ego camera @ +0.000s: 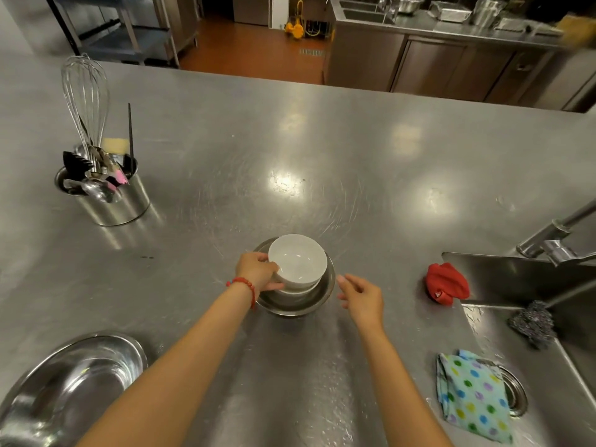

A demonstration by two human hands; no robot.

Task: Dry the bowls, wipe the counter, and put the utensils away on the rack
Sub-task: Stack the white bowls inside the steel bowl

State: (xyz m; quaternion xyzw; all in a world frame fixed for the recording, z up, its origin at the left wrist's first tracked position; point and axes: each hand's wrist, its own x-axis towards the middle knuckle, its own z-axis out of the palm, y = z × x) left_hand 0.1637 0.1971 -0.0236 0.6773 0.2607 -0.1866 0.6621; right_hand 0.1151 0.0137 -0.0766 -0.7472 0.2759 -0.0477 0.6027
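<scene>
A white bowl (298, 261) sits stacked on another white bowl inside a small steel bowl (317, 300) at the middle of the steel counter (290, 150). My left hand (258, 271) grips the top white bowl by its left rim. Just right of the steel bowl, my right hand (362, 298) hovers with fingers apart, holding nothing. A steel utensil holder (125, 201) with a whisk (85, 91), spoons and spatulas stands at the far left. A polka-dot cloth (472, 395) lies at the near right by the sink.
A large steel bowl (67, 388) sits at the near left. A crumpled red cloth (446, 282) and a steel scourer (532, 322) lie by the sink (548, 285) and faucet (554, 237) on the right. A drain (516, 395) is beside the cloth.
</scene>
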